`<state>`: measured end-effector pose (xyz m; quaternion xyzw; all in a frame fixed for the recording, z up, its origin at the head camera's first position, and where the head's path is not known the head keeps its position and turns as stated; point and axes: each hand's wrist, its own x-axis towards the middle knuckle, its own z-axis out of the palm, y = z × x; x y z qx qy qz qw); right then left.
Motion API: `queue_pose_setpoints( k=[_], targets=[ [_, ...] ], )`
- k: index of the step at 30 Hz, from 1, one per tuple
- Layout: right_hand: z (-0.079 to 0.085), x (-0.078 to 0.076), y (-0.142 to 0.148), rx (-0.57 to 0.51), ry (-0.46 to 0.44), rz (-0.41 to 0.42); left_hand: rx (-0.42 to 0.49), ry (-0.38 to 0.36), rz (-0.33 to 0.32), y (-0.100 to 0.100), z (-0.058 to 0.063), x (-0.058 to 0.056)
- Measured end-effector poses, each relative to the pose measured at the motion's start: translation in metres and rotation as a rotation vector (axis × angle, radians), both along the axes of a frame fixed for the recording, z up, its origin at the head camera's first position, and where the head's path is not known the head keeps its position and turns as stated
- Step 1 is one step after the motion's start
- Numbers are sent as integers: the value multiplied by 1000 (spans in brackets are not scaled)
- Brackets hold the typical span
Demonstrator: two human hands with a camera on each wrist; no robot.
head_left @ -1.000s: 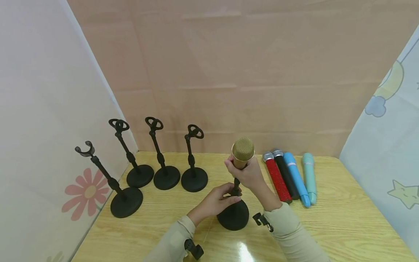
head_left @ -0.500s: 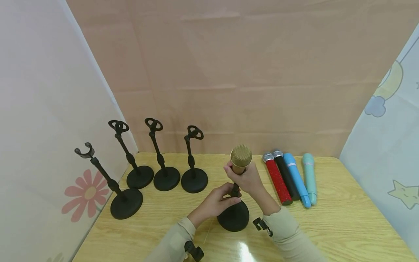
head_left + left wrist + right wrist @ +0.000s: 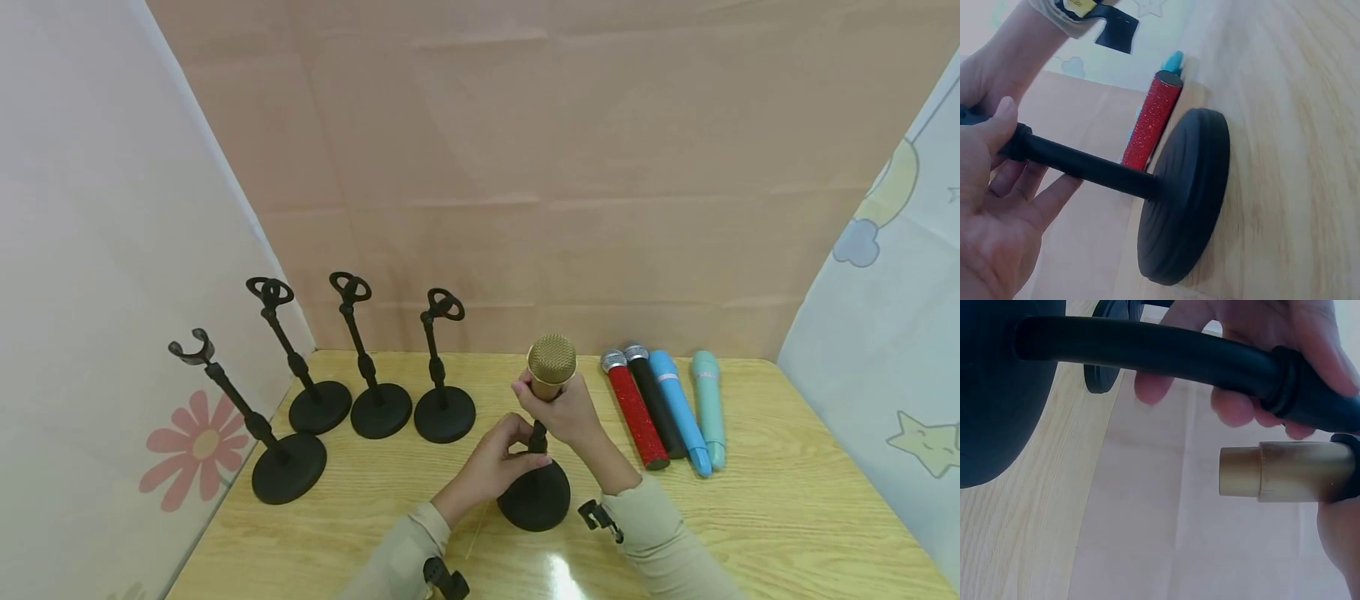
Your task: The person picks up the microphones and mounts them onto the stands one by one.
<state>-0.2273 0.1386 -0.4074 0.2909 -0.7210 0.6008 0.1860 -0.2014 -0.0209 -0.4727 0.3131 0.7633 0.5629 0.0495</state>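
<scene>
A black microphone stand [image 3: 535,496] stands on the table in front of me. My left hand [image 3: 491,458] grips its pole, thumb and fingers around it near the collar [image 3: 1019,142]. My right hand [image 3: 567,408] holds a gold microphone [image 3: 552,360] upright above the stand, its mesh head up. In the right wrist view, the gold handle's lower end [image 3: 1285,472] pokes out through a black ring [image 3: 1349,464] at the top of the stand. The right palm hides most of that ring in the head view.
Several empty black stands [image 3: 381,410] stand at the left and back left, one [image 3: 289,468] with a fork-shaped holder. Red [image 3: 637,412], black [image 3: 660,408], blue [image 3: 681,412] and mint [image 3: 709,408] microphones lie side by side at the right, near the back wall [image 3: 480,167].
The gold microphone and my right hand have moved down a little toward the stand. My left hand has kept its grip on the pole, its fingers shifting slightly upward.
</scene>
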Motion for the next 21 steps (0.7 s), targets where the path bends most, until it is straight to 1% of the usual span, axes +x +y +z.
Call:
queue_pose_setpoints(
  k=[1, 3, 6, 8, 10, 13, 16, 17, 18, 21],
  targets=[
    [0, 0, 0, -1, -1, 3, -10, 14, 4, -1, 0, 0],
    [1, 0, 0, -7, -3, 9, -28, 39, -10, -4, 0, 0],
    [1, 0, 0, -8, -1, 15, -31, 51, -73, -8, -1, -1],
    [1, 0, 0, 0, 1, 13, -11, 18, -113, -9, -1, -2],
    [1, 0, 0, 5, -4, 12, 12, -25, -122, -9, -1, -2],
    [1, 0, 0, 16, -10, 7, 43, -67, -66, -5, 0, -1],
    [0, 0, 0, 18, -21, 9, 31, -34, 16, -3, 0, 0],
    [0, 0, 0, 19, -21, 9, 25, -19, 34, -3, 1, 0],
    [0, 0, 0, 17, -25, 10, 15, -7, 43, -3, 1, 0],
    [-1, -1, 0, 12, -35, 13, -6, 24, 42, -3, 0, -2]
  ],
)
